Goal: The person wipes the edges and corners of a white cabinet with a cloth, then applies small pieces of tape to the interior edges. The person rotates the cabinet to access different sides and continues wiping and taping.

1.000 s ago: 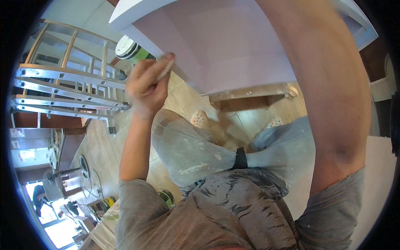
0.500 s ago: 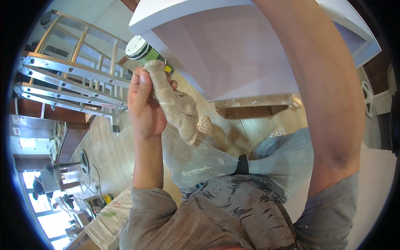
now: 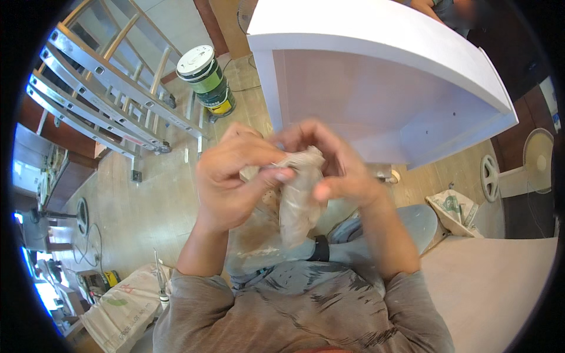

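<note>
A crumpled beige rag (image 3: 297, 203) hangs in front of my body, above my knees. My left hand (image 3: 235, 176) is closed on its upper end, thumb pressed against the cloth. Curved round the rag's top from the other side is my right hand (image 3: 344, 167), its thumb apart from its fingers. Those fingers are blurred and partly behind the cloth, so their grip cannot be made out. Just beyond the hands stands a white cabinet (image 3: 376, 44) with an open hollow facing me.
Aluminium ladders (image 3: 112, 76) stand at the left, beside a green-and-white paint bucket (image 3: 203, 73). A printed sack (image 3: 126, 300) lies lower left, another sack (image 3: 453, 212) at the right. A pale board (image 3: 488, 282) fills the lower right. Another person's arm (image 3: 426, 9) shows behind the cabinet.
My right arm has come back from over the cabinet, and that hand is now at the rag. The rag has moved right and hangs more upright. The view has shifted.
</note>
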`<state>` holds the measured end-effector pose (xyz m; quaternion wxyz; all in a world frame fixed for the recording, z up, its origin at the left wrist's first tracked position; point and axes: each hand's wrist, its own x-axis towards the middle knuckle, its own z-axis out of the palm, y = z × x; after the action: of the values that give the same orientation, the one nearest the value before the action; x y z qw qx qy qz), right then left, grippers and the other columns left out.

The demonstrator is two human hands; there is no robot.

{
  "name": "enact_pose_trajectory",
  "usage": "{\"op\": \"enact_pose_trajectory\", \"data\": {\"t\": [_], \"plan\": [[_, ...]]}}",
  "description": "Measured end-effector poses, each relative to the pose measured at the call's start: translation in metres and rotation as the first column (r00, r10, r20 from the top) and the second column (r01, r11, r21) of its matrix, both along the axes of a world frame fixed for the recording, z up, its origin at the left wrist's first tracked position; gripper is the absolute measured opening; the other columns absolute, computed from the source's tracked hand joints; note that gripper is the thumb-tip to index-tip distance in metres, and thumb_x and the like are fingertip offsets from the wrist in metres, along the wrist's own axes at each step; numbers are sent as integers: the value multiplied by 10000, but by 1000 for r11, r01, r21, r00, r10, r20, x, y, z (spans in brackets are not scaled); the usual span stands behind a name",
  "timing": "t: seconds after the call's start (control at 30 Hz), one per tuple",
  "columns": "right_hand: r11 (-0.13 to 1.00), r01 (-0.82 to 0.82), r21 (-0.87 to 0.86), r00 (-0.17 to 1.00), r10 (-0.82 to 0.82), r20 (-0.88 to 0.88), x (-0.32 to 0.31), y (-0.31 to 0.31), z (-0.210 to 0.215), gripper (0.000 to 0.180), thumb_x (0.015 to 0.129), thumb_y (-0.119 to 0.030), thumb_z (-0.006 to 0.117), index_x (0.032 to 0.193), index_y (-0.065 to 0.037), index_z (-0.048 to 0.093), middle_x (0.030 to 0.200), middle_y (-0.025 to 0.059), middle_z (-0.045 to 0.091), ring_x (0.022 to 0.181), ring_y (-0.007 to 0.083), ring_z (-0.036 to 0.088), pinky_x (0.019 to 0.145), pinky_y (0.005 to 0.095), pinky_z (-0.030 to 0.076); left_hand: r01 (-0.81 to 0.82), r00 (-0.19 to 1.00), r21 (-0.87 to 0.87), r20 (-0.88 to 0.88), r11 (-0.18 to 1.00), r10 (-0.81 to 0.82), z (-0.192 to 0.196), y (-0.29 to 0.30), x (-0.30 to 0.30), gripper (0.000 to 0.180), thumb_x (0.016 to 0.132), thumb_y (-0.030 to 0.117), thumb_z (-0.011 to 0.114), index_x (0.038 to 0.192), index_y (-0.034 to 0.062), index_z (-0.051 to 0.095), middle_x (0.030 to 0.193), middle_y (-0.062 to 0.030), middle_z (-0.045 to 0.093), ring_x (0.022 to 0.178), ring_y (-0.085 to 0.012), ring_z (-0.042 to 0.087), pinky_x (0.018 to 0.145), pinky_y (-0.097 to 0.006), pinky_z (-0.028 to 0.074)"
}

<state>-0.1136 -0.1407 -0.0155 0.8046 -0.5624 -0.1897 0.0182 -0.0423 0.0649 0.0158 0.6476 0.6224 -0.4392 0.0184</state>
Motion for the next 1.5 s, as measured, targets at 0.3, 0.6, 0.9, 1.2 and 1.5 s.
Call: {"op": "enact_pose_trajectory", "data": {"t": [0.3, 0.6, 0.9, 1.2, 1.5], "plan": [[896, -31, 444, 985, 102, -137, -24, 31, -40, 636, 804, -232, 910, 1319, -38, 594, 1243, 100, 658, 1035, 179, 673, 923, 348, 541, -77, 988, 49, 138, 996, 69, 3, -1, 10, 333, 716, 169, 952, 989, 68, 791, 977, -68, 744, 884, -177, 636, 807, -324, 488], [646, 754, -118, 644, -691, 329, 39, 34, 15, 382, 925, -180, 828, 1215, -30, 629, 1070, 82, 697, 884, 112, 643, 790, 278, 535, -158, 924, -254, 302, 954, 233, 49, -37, 111, 269, 994, 276, 719, 1149, 67, 787, 1246, -78, 705, 1187, -183, 572, 975, -327, 468], [327, 942, -78, 240, -492, 837, 80, 32, 30, 232, 864, -57, 850, 1081, -59, 769, 1036, 103, 639, 816, 159, 625, 658, 271, 514, 60, 895, -302, 438, 951, 83, 26, -52, 150, 354, 1057, 337, 606, 1108, 48, 804, 1268, -107, 701, 1211, -215, 595, 1015, -367, 479], [300, 890, -344, 444, -397, 803, 70, 23, -44, 348, 732, 74, 825, 1008, -137, 808, 959, 104, 670, 843, 223, 679, 688, 318, 563, 255, 888, -419, 457, 871, -41, 23, -66, 163, 209, 986, 210, 723, 1081, 45, 809, 1118, -122, 726, 1147, -238, 641, 1178, -470, 377], [248, 949, -196, 271, -317, 909, 88, 10, -3, 364, 726, 95, 805, 1017, -123, 814, 966, 103, 700, 836, 224, 693, 712, 317, 573, 278, 915, -399, 388, 874, -114, 18, -63, 165, 266, 1053, 213, 634, 1096, 10, 800, 1167, -133, 701, 1172, -231, 611, 1088, -404, 425]]}}
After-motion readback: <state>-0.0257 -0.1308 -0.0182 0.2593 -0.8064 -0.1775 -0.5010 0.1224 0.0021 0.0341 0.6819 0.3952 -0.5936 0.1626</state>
